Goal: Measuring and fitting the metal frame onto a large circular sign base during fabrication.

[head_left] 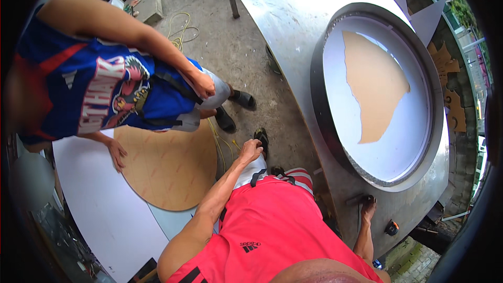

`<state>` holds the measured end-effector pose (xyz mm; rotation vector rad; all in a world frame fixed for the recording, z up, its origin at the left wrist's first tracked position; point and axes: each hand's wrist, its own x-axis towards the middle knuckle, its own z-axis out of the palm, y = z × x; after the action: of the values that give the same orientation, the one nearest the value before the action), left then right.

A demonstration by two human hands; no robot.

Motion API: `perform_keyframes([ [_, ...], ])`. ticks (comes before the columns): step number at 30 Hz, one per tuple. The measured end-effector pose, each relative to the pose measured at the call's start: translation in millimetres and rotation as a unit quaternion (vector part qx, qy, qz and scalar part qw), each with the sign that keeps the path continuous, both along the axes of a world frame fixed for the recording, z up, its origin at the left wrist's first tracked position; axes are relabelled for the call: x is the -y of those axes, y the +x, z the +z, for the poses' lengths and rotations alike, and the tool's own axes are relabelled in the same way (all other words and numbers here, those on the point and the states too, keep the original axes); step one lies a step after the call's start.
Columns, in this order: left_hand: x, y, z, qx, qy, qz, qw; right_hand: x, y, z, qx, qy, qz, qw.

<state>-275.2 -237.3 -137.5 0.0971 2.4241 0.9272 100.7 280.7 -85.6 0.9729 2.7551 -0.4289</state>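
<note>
My left hand [251, 150] is curled closed in front of my shorts, above the floor. What it holds, if anything, is hidden. On the right, my right hand [369, 208] rests at the near edge of the metal table [285, 47], its fingers closed around a dark tool [357, 199] too small to make out. Beside that hand lies a black and orange tape measure [392, 227]. A large round dark-rimmed frame [320, 91] lies on the table beyond, with a white inner face. An irregular piece of brown cardboard [373, 86] lies inside it.
At left a co-worker in a blue jersey [105, 84] stands close, one hand [117, 154] by a round brown board [167, 170] on a white sheet [91, 178]. A yellow cord [181, 29] trails over the concrete floor [215, 36]. Cut brown pieces [455, 107] stand beyond the table.
</note>
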Motion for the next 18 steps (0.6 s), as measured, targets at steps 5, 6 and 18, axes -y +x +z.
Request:
perform_keyframes([
  [5, -4.1, -100.9, -5.9, 0.057, -0.008, -0.109, 0.992, 11.1, -20.3, -3.8, -0.057, -0.067, -0.262, 0.961],
  [6, -3.5, -119.8, -10.3, 0.065, -0.025, -0.122, 0.99, 13.1, -22.2, -4.4, -0.082, -0.083, -0.25, 0.961],
  [18, 52.1, -148.7, -76.8, 0.216, -0.099, -0.016, 0.971, -4.6, 77.9, -94.2, -0.129, -0.219, -0.497, 0.83],
])
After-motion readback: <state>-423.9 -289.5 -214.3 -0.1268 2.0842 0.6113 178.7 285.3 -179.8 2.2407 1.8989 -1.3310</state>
